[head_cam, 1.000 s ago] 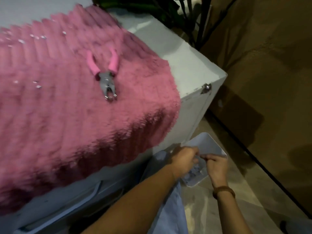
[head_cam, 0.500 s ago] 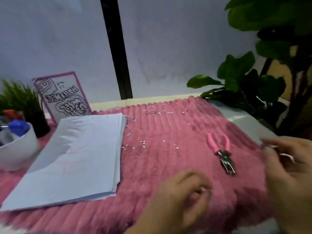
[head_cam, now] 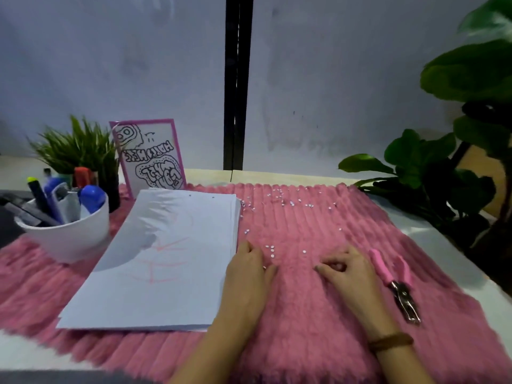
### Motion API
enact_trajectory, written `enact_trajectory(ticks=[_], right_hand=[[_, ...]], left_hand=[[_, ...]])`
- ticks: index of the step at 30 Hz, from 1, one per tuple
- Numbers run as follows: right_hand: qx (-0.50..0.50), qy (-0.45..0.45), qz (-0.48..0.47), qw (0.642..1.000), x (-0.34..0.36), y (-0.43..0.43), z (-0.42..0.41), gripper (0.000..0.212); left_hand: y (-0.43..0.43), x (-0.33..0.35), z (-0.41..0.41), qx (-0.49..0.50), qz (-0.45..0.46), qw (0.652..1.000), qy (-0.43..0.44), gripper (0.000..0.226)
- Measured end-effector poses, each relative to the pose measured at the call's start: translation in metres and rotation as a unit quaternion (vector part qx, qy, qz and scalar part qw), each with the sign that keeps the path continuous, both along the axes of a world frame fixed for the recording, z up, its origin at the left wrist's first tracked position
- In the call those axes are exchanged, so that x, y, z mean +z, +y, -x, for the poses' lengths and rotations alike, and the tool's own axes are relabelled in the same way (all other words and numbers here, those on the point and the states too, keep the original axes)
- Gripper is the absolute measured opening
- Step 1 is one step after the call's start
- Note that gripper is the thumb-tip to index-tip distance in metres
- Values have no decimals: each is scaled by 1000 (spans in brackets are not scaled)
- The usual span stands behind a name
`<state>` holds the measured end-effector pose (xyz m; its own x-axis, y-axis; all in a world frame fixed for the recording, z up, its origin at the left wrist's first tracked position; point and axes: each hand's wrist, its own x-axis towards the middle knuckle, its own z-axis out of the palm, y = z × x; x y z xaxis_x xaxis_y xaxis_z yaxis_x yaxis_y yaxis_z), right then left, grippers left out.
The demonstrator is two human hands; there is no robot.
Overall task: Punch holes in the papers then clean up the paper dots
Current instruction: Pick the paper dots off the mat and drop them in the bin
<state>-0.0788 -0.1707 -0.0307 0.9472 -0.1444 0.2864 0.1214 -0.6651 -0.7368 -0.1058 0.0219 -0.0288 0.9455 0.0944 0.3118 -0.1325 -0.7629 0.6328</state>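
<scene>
Resting palm down on the fluffy pink ribbed mat [head_cam: 304, 322] that covers the white desk [head_cam: 448, 245], the left hand [head_cam: 246, 273] lies just beside the right edge of the stack of white paper sheets [head_cam: 160, 256]; its fingers [head_cam: 249, 249] are loosely bent, tips on the pile, holding nothing. The right hand [head_cam: 346, 273] sits near the pink-handled metal hole punch [head_cam: 396, 281], fingers curled in toward the palm, and whether they pinch anything cannot be told. Small white paper dots [head_cam: 270, 248] lie scattered on the mat between the hands and farther back.
</scene>
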Motion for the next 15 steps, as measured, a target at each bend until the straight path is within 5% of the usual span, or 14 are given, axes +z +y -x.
enact_trajectory(ticks=[5,10,15], right_hand=[[2,-26,42,999,-7,0,-2,8],[-35,-48,-79,995,-12,-6,-9,25],[-45,-41,-112,992,-11,-7,-9,18]], left_hand=[[-1,1,5,-1,24,999,-25,17],[-2,-3,10,6,-19,999,-42,18],[-4,-5,9,30,-60,998,-15,15]])
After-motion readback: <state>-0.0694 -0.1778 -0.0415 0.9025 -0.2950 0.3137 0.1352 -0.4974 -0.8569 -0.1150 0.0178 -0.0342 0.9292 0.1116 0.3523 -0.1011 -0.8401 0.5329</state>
